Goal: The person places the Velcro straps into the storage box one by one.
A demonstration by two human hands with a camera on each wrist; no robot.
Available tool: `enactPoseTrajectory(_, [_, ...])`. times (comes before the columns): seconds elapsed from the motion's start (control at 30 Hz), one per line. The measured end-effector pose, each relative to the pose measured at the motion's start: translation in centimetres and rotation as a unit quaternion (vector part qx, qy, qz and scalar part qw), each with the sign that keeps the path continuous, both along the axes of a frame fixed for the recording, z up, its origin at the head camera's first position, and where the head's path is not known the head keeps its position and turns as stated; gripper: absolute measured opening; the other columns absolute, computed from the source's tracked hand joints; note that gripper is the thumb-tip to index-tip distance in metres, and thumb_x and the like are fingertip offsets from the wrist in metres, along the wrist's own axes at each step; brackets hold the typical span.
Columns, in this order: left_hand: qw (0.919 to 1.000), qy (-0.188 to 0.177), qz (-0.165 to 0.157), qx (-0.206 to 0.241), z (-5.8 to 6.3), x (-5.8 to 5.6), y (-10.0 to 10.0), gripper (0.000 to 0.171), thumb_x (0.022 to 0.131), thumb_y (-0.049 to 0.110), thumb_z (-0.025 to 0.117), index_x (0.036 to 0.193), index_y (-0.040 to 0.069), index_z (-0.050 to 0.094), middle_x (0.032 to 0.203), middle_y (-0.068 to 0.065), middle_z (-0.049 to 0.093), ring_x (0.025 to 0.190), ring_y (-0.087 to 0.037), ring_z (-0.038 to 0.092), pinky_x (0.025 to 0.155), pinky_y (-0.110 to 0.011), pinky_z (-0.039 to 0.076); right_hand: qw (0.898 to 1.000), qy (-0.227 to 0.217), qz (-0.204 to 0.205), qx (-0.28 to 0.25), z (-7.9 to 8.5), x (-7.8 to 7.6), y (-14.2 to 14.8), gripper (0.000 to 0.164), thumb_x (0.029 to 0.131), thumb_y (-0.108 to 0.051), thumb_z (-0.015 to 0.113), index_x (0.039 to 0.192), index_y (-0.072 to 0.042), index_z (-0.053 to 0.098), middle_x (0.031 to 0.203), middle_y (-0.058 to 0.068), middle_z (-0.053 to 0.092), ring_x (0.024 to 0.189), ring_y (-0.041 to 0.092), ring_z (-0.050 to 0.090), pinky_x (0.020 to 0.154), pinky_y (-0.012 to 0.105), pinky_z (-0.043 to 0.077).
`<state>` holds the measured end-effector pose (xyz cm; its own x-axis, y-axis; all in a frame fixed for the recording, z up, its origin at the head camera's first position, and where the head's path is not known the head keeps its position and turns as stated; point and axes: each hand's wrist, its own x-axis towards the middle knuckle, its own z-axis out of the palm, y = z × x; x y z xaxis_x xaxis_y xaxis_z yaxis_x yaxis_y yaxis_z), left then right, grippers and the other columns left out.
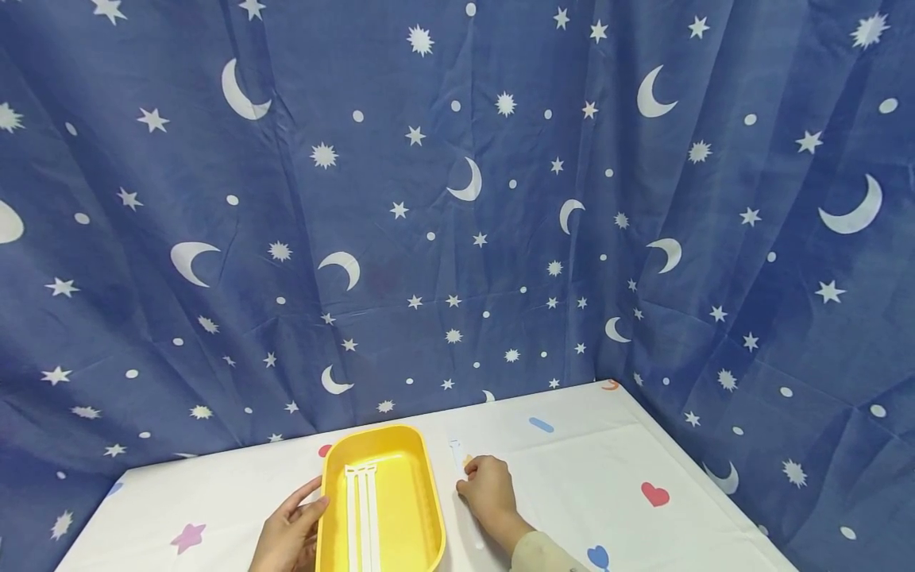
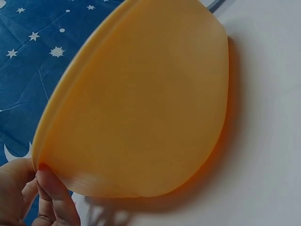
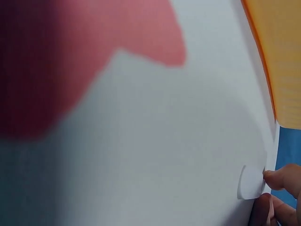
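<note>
A deep yellow plastic tray (image 1: 436, 508) with rounded corners is at the front middle in the head view. Several long, thin white strips (image 1: 362, 516), with small loop-like heads at the far end, lie side by side along its left half. My left hand (image 1: 287, 528) grips the tray's left rim; the left wrist view shows the thumb and fingers pinching that rim (image 2: 40, 136). To the right of the tray, my right hand (image 1: 492, 496) pinches a similar white strip (image 1: 456, 453) low over the cloth. One rounded end of this strip (image 3: 251, 182) shows beside the fingertips in the right wrist view.
A white cloth (image 1: 572, 477) printed with coloured shapes, among them a red heart (image 1: 654, 494) and a purple star (image 1: 189, 539), covers the table. A blue curtain (image 1: 400, 238) with moons and stars hangs behind and along the right side.
</note>
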<state>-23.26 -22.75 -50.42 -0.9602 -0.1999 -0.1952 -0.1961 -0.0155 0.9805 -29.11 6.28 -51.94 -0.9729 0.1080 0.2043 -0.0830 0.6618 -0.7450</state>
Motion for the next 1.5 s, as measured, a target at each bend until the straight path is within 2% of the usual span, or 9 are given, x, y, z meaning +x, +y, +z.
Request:
enactPoseTrajectory(0.47, [0.9999,0.000,-0.004,0.012,0.4,0.1,0.2,0.059,0.097,0.015,0.061,0.148,-0.003,0.037,0.093,-0.008,0.068,0.079,-0.022,0.070,0.067,-0.036,0.062,1.000,-0.004,-0.006,-0.015,0.6,0.6,0.0,0.016,0.068,-0.001,0.076,0.083,0.000,0.070,0.068,-0.001,0.063,0.063,0.011,0.058,0.056,0.025,0.052])
enactPoseTrajectory(0.73, [0.9999,-0.003,-0.004,0.011,0.3,0.1,0.3,0.060,0.097,0.017,0.062,0.148,-0.002,0.037,0.094,-0.008,0.067,0.080,-0.022,0.070,0.068,-0.035,0.062,1.000,-0.009,-0.017,-0.021,0.7,0.6,-0.1,0.017,0.066,0.000,0.076,0.082,-0.002,0.070,0.065,-0.003,0.059,0.058,0.010,0.054,0.052,0.021,0.047])
enactPoseTrajectory(0.93, [0.9999,-0.007,-0.001,0.013,0.3,0.1,0.2,0.059,0.097,0.017,0.062,0.148,-0.002,0.038,0.094,-0.007,0.068,0.081,-0.022,0.071,0.069,-0.035,0.062,1.000,-0.011,-0.014,-0.025,0.7,0.5,-0.3,0.016,0.066,-0.001,0.076,0.082,-0.002,0.071,0.063,-0.003,0.060,0.055,0.008,0.055,0.052,0.021,0.048])
enactPoseTrajectory(1.17, [0.9996,-0.003,-0.001,0.026,0.3,0.2,0.1,0.059,0.097,0.015,0.062,0.148,-0.002,0.037,0.094,-0.007,0.069,0.081,-0.022,0.071,0.069,-0.035,0.061,1.000,-0.013,-0.018,-0.016,0.9,0.6,-0.5,0.017,0.065,-0.003,0.079,0.082,-0.003,0.073,0.065,-0.003,0.062,0.059,0.010,0.055,0.055,0.025,0.050])
enactPoseTrajectory(1.5, [0.9997,-0.006,-0.001,0.025,0.5,0.2,0.2,0.060,0.097,0.016,0.062,0.148,-0.002,0.037,0.093,-0.006,0.067,0.080,-0.022,0.071,0.069,-0.035,0.062,0.999,-0.014,-0.015,-0.028,1.2,0.6,-0.2,0.014,0.068,-0.001,0.077,0.081,-0.002,0.073,0.064,-0.002,0.060,0.059,0.011,0.054,0.053,0.022,0.048])
